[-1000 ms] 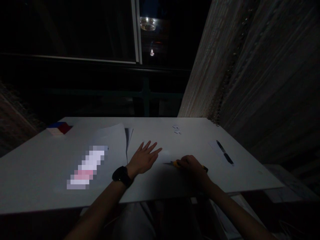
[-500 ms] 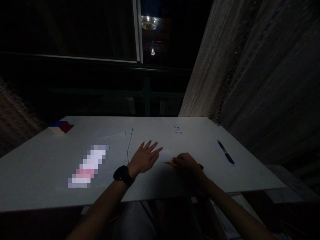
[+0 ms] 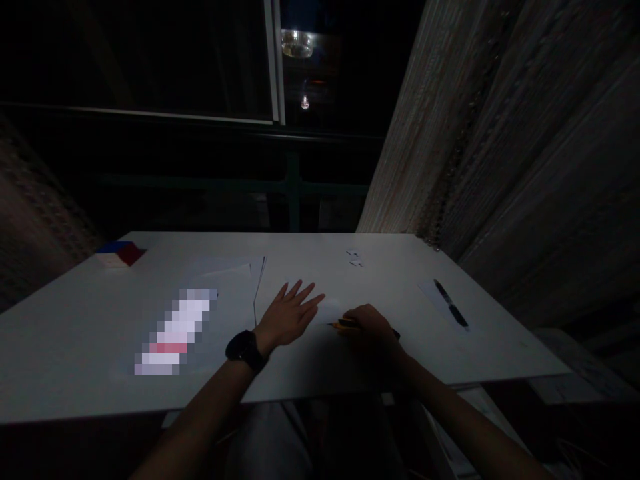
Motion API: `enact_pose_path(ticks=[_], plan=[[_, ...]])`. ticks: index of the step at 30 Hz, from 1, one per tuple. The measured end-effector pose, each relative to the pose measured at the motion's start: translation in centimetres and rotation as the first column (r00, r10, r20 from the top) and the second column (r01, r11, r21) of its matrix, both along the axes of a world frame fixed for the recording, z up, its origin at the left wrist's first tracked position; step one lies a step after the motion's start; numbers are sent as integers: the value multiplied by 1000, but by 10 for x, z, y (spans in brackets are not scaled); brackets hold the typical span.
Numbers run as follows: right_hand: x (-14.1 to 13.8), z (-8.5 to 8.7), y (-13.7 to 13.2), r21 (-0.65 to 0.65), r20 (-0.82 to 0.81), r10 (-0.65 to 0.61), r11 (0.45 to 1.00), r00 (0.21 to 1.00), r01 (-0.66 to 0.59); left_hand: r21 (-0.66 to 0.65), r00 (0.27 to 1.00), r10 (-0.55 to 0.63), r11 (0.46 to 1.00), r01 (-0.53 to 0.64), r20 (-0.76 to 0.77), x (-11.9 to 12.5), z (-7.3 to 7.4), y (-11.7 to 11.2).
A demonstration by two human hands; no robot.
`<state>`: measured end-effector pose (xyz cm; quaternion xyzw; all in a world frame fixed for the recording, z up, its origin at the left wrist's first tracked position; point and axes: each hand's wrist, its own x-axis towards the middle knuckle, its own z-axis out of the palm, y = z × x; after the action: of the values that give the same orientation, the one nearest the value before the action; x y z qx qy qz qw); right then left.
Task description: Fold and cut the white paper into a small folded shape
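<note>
My left hand point(image 3: 289, 315), with a dark watch point(image 3: 245, 351) on its wrist, lies flat with fingers spread near the middle of the table point(image 3: 300, 380). Beneath and beside it is a pale sheet of paper point(image 3: 330, 311), whose outline is hard to make out in the dim light. To the right, my right hand point(image 3: 373, 325) is closed around a yellow and black utility knife point(image 3: 346, 325). The knife's tip points left, toward my left hand, low over the paper. Whether the blade touches the paper, I cannot tell.
Small marked paper pieces point(image 3: 355, 257) lie toward the back. A black pen point(image 3: 451, 304) rests on a paper slip at right. Loose sheets point(image 3: 233, 287) and a blurred-out item point(image 3: 175, 330) are at left. A blue, red and white cube point(image 3: 120, 255) stands far left. Curtains point(image 3: 425, 120) hang behind.
More of the knife's yellow body shows ahead of my right fingers, and its tip sits slightly further left. My left hand has stayed in place.
</note>
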<state>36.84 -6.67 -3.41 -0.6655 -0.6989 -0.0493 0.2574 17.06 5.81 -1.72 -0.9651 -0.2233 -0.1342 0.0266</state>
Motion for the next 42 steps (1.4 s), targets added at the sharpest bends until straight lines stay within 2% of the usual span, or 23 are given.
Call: enact_pose_path(ticks=[2,5,8,15,22,30,42], plan=[[-3,4,0,-29,-63,-67,997,996,65,0,1000,0,1000,0,-1,0,0,0],[-5,7,2,-35,-79,-10,999,997,7,7,1000,2,1000,-2,4,0,-2,1],[-4,9,-1,-30,-56,45,998,997,-46,15,1000,3,1000,-3,6,0,-2,1],[2,7,-18,39,41,11,999,999,-12,25,1000,4,1000,-5,9,0,0,-1],[7,-2,-20,95,81,0,995,997,-8,21,1000,16,1000,-16,-7,1,-1,0],[15,3,-35,64,123,-15,998,992,7,5,1000,2,1000,-2,-3,0,-1,0],[-9,6,-23,73,110,-21,997,994,13,3,1000,8,1000,-8,-5,0,-1,0]])
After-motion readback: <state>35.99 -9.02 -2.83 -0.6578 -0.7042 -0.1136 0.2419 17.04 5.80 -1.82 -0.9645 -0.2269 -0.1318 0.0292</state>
